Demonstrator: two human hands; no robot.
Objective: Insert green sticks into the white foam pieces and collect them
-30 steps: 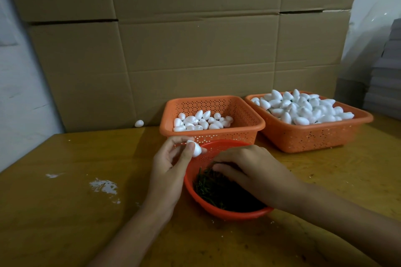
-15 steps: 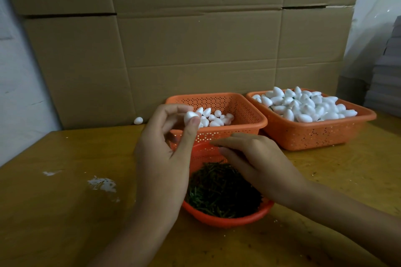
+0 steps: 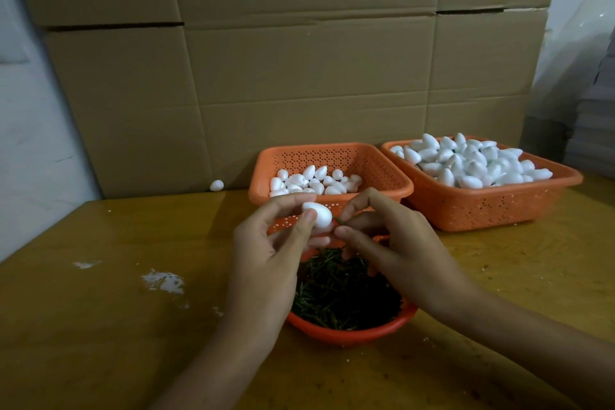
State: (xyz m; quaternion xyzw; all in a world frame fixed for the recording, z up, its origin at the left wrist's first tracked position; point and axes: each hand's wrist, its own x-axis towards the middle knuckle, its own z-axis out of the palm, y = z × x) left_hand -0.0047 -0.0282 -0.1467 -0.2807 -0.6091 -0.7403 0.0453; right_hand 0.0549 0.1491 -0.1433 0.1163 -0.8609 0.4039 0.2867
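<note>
We are working at a worn yellow wooden table (image 3: 100, 326) set against a wall of flat cardboard boxes (image 3: 299, 76). Our left hand (image 3: 266, 263) is pinching one white foam piece (image 3: 317, 215) between the thumb and curled fingers (image 3: 307, 220), with one end turned toward our right hand (image 3: 396, 253). The right fingertips (image 3: 342, 231) are closing on a short green stick (image 3: 337, 220), and only a sliver of it is showing in the gap between them and the foam. We cannot tell whether its tip is already entering. To do this well, we judge that we should be lining the stick up with the long axis of the piece and pushing it straight in. We should be gripping it close to the tip so it does not bend, while the left fingers brace the far end lightly enough not to dent the foam. The piece is looking matt, smooth and egg-shaped, and probably very light. Directly below the fingers, the loose sticks (image 3: 339, 286) are lying heaped in a round orange bowl (image 3: 349, 334). Just beyond the fingertips a partly filled basket (image 3: 332, 156) is holding more foam pieces, and a fuller basket (image 3: 499, 206) is sitting past the right knuckles.
</note>
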